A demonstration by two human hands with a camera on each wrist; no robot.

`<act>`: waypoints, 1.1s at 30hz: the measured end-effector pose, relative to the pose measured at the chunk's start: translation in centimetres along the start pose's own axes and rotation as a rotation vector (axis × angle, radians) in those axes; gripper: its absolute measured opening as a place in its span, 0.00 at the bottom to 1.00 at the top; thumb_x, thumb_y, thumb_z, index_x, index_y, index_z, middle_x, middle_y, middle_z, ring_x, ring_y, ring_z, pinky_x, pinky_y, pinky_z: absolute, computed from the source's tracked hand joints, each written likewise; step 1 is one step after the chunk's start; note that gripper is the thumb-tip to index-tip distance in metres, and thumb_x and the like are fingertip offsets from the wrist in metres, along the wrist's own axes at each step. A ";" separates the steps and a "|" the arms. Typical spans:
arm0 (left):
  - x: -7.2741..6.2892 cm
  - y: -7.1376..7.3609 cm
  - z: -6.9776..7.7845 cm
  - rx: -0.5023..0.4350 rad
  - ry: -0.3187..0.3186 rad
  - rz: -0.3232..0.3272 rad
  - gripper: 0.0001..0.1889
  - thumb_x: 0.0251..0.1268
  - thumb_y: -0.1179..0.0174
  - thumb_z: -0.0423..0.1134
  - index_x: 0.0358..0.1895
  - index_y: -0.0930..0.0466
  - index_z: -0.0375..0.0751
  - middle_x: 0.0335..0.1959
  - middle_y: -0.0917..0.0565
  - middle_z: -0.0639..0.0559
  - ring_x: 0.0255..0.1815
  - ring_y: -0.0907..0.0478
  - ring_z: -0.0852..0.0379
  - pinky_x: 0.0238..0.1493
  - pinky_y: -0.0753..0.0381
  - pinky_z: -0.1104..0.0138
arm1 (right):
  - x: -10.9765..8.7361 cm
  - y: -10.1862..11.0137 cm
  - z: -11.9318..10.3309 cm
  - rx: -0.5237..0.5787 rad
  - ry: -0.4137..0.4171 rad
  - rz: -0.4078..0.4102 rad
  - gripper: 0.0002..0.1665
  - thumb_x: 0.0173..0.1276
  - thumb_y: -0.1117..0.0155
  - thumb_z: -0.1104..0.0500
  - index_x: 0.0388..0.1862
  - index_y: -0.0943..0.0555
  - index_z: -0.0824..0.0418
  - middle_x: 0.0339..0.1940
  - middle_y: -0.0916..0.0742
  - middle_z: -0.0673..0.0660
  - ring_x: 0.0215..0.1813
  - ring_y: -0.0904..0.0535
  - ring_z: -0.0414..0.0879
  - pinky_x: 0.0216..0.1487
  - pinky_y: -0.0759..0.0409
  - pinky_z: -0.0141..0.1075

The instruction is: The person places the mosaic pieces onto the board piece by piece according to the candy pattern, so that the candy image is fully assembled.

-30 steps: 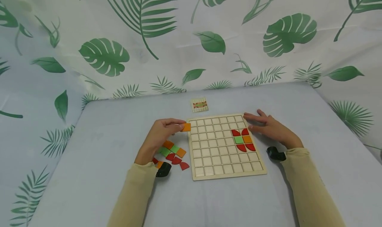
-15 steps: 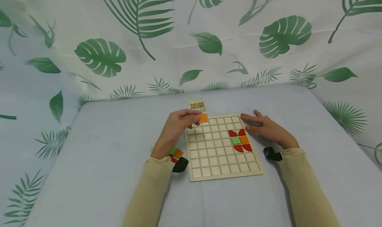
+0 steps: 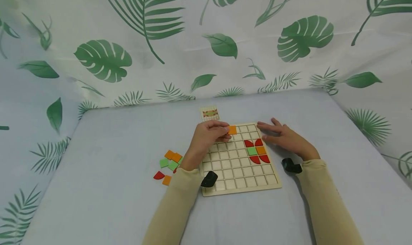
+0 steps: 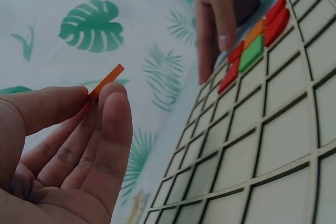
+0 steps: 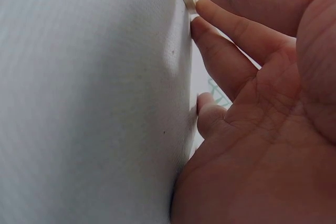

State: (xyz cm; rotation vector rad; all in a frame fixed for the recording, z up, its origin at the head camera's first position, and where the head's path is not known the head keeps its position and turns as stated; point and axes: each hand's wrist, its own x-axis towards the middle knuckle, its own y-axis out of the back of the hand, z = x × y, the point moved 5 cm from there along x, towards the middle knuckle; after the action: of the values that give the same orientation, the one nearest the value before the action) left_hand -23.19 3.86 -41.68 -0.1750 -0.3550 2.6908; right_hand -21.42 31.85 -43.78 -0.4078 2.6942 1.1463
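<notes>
- Head view: the left hand (image 3: 207,137) pinches a flat orange square tile (image 3: 232,130) between thumb and fingers, above the far part of a pale wooden grid board (image 3: 228,164).
- Head view: the right hand (image 3: 288,139) has its fingers extended and apart, the fingertips at the board's right edge.
- Head view: between the hands, nearer the right one, four red quarter-round pieces (image 3: 254,160) lie in the grid, two beyond and two in front of a green square tile (image 3: 252,151) and a second orange square tile (image 3: 260,150).
- Head view: left of the left hand and nearer the body, loose orange, green and red pieces (image 3: 173,165) lie on the white counter (image 3: 112,148), some hidden by the sleeve (image 3: 177,205).
- Head view: just beyond the left hand lies a small printed card (image 3: 209,113).
- Left wrist view: the pinched tile shows edge-on, clear of the board, which is right of the hand.
- Right wrist view: the fingers reach toward the board, of which a corner shows beside the fingertips.
</notes>
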 end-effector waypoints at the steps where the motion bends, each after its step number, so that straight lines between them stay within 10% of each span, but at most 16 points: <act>1: 0.0 -0.2 -0.2 0.003 0.005 0.000 0.11 0.76 0.36 0.27 0.56 0.15 0.25 0.39 0.10 0.40 0.36 0.10 0.53 0.57 0.15 0.45 | 0.0 0.0 0.0 -0.002 0.003 0.000 0.40 0.80 0.35 0.47 0.85 0.33 0.56 0.88 0.47 0.70 0.87 0.68 0.70 0.76 0.69 0.75; 17: 0.7 -2.1 -3.6 0.241 0.081 0.081 0.05 0.72 0.33 0.27 0.46 0.13 0.30 0.33 0.10 0.43 0.31 0.10 0.50 0.38 0.11 0.62 | 0.0 0.1 -0.2 0.013 0.021 -0.003 0.38 0.80 0.34 0.48 0.83 0.31 0.58 0.87 0.41 0.66 0.88 0.68 0.68 0.77 0.71 0.73; 33: 0.8 -3.0 -3.9 0.309 0.067 0.117 0.03 0.71 0.31 0.26 0.43 0.11 0.28 0.30 0.10 0.45 0.28 0.10 0.53 0.33 0.12 0.66 | 0.2 0.1 0.1 0.004 0.034 -0.006 0.40 0.80 0.34 0.47 0.84 0.32 0.59 0.87 0.43 0.69 0.87 0.68 0.69 0.76 0.70 0.74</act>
State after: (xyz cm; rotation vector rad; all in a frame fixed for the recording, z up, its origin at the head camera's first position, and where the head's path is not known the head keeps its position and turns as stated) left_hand -22.07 7.67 -44.67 -0.1978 0.0961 2.8034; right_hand -21.66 31.96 -43.78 -0.4382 2.7223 1.1422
